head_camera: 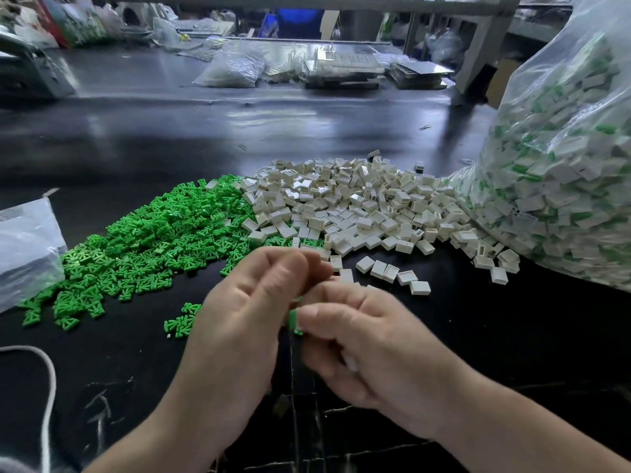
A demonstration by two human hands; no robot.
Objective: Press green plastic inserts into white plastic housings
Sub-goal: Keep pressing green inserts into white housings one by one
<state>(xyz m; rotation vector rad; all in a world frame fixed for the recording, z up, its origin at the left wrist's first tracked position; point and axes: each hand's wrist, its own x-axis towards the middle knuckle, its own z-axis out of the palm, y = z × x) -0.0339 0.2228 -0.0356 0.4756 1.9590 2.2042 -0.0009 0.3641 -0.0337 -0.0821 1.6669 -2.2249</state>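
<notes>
A heap of green plastic inserts [153, 240] covers the dark table at left centre. Beside it on the right lies a heap of white plastic housings [358, 203]. My left hand [246, 308] and my right hand [362, 336] meet in front of the heaps, fingers pinched together. A green insert [292, 320] shows between the fingertips of both hands. A white piece [350, 363] peeks from under my right hand's fingers; whether it is a housing joined to the insert is hidden.
A large clear bag [560, 172] full of white-and-green assembled parts stands at the right. A flat clear bag [27, 247] lies at the left edge. A white cord [47, 397] curls at bottom left. Trays and bags [341, 68] sit at the back.
</notes>
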